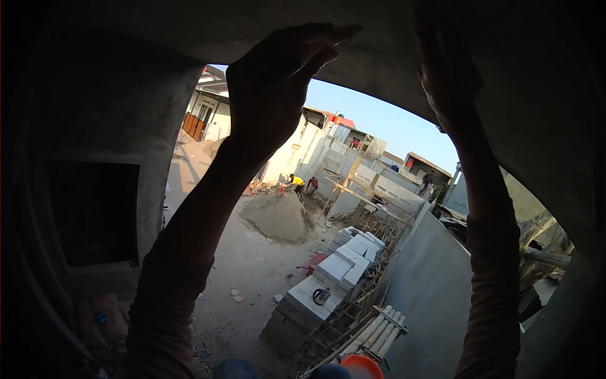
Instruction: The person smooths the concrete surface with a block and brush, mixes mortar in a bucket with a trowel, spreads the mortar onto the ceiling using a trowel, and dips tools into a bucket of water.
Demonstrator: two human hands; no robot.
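Both arms reach up in long sleeves, dark against the daylight. My left hand (268, 85) is raised under the grey concrete ceiling (372, 72), its fingers pointing right and the thumb apart from them; no held thing can be made out. Higher on the right, my right hand (447, 79) has its fingers stretched upward into the shadow near the same ceiling. Its fingertips are nearly lost in the dark, so contact with the surface cannot be told.
Below stand stacked pale blocks (344, 268) with a kettle (321, 295) on top. An orange bucket (361, 366) and bamboo poles (384, 331) are near my knees. Beyond are a sand pile (278, 218), a worker in yellow (295, 181) and a grey wall (429, 271).
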